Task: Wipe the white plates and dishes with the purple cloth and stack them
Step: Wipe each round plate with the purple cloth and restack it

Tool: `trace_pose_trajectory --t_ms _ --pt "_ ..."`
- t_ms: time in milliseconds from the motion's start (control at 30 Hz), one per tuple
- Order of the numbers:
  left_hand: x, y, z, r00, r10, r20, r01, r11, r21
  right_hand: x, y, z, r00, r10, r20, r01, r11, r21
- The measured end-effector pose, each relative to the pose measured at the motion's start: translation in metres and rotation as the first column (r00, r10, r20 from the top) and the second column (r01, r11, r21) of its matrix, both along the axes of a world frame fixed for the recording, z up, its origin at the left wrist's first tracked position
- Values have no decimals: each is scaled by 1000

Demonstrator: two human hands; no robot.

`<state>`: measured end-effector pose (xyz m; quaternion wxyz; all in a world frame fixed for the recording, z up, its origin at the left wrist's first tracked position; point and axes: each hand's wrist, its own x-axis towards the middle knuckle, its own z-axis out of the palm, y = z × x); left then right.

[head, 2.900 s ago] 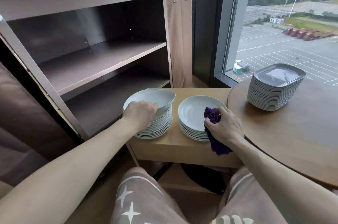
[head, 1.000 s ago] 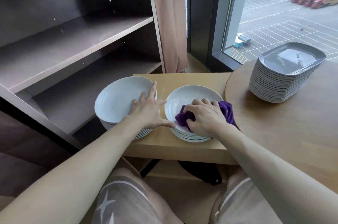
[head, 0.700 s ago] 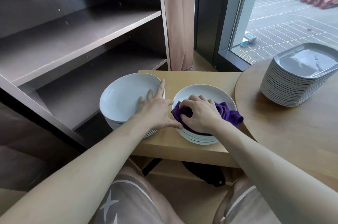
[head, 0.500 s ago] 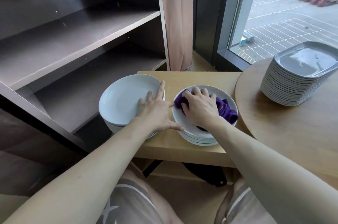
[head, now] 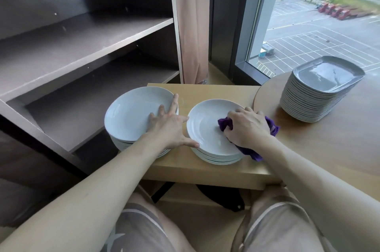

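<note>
Two stacks of round white dishes stand side by side on a small light-wood table [head: 205,91]. My left hand [head: 167,126] lies flat with spread fingers on the right rim of the left stack [head: 131,116], its thumb touching the rim of the right stack [head: 205,130]. My right hand [head: 246,126] grips the bunched purple cloth [head: 225,125] and presses it into the right side of that stack's top dish. Part of the cloth hangs over the dish's near right rim.
A tall stack of grey-topped rectangular plates [head: 320,89] stands on the round wooden table [head: 339,144] at the right. An open dark cabinet with bare shelves [head: 82,41] is on the left. A curtain [head: 191,25] and a window are behind. My knees are below the small table.
My right hand has swept the cloth from the dish's far left side over to its right side, baring the dish's middle. My left hand has stayed on the left stack.
</note>
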<state>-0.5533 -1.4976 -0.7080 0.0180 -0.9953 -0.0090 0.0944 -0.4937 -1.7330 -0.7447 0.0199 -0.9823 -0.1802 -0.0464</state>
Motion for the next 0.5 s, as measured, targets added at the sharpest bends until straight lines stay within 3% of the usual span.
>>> trace_pose_trajectory --t_ms 267,500 --pt "0 1 -1 1000 6 3 -6 1000 6 -21 12 15 922 171 -347 -127 981 147" --pt "2 1 -5 1000 4 11 -4 1000 15 -20 41 14 898 216 -383 -140 967 215"
